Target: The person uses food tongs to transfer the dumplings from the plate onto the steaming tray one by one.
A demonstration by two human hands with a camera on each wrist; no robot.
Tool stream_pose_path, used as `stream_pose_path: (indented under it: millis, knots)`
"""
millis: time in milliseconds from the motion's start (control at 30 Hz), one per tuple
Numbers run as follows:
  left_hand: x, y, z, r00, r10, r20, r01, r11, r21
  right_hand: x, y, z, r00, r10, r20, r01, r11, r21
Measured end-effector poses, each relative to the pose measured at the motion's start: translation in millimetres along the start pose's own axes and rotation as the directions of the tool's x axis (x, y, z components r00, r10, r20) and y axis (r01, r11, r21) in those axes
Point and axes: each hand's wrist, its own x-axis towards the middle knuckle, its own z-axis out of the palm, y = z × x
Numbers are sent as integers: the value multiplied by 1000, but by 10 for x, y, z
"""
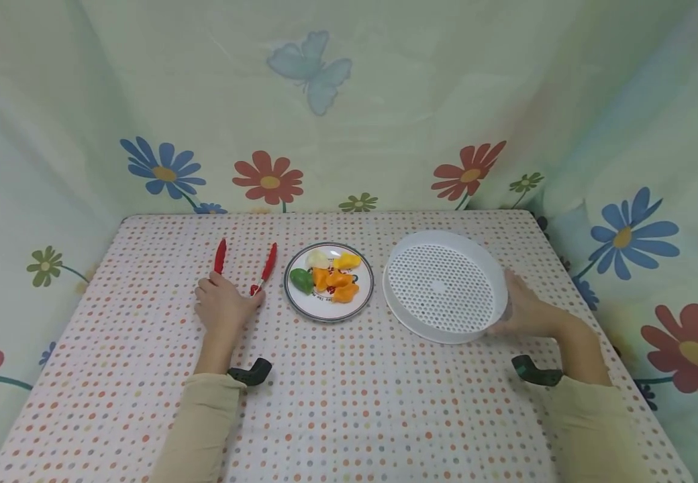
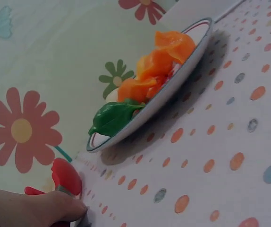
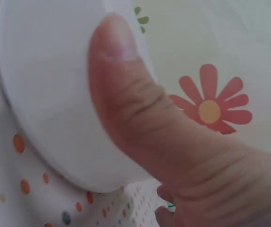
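Note:
My left hand (image 1: 226,305) grips a pair of tongs with red tips (image 1: 268,263); the tongs' arms spread apart in a V, pointing away, with nothing between them. In the left wrist view the thumb lies over the metal part, near a red tip (image 2: 67,176). My right hand (image 1: 524,310) holds a round white sieve (image 1: 439,285) by its right side. In the right wrist view the thumb lies on the sieve's smooth outer wall (image 3: 55,104); most of the other fingers are hidden.
Between the tongs and the sieve stands a round plate (image 1: 301,307) with a dark rim. It bears several orange pieces (image 1: 344,293), a green piece (image 1: 302,280), a yellow piece (image 1: 347,261) and a pale piece (image 1: 317,259). A flowered curtain (image 1: 373,134) encloses the dotted table (image 1: 349,402).

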Motion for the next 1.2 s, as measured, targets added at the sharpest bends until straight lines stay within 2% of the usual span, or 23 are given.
stream_pose_path:
  millis: [100, 167, 333, 400, 467, 533, 667, 800, 900, 1000, 1133, 1200]
  knots:
    - [22, -26, -64, 999, 43, -32, -44, 998, -32, 20, 1, 44, 991, -113, -69, 116, 993, 37]
    - [38, -35, -116, 996, 72, -59, -77, 994, -84, 15, -18, 52, 989, -126, -76, 130, 991, 38]
    - [50, 15, -275, 980, 144, -135, -171, 961, -217, -19, -120, 12, 998, -44, -41, 45, 999, 12]
    - [39, 63, -341, 971, 188, -148, -221, 942, -253, -14, -151, -3, 998, -43, -40, 44, 999, 17]
    - [27, 109, -388, 956, 248, -156, -285, 913, -293, -5, -170, -18, 997, -64, -46, 65, 998, 20]
    - [9, 162, -419, 933, 320, -166, -357, 882, -309, -7, -186, -34, 996, -76, -46, 77, 997, 12]
    - [-66, 246, -438, 873, 461, -161, -488, 825, -283, -28, -209, -69, 998, -65, -24, 65, 998, -11]
    - [-176, 287, -455, 816, 577, -41, -570, 791, -222, -36, -217, -86, 1000, -8, 11, 9, 1000, -5]
    - [-237, 298, -471, 771, 633, 70, -613, 768, -185, -25, -219, -93, 1000, 0, 12, 0, 1000, 2]
    - [-290, 321, -497, 731, 666, 149, -649, 746, -150, -18, -222, -95, 1000, 0, 8, 0, 1000, 7]
    - [-347, 377, -516, 678, 707, 200, -708, 701, -79, -32, -210, -92, 999, 44, 22, -44, 999, 1]
    - [-365, 409, -514, 661, 720, 211, -730, 682, -39, -42, -185, -94, 997, 72, 32, -72, 997, -7]
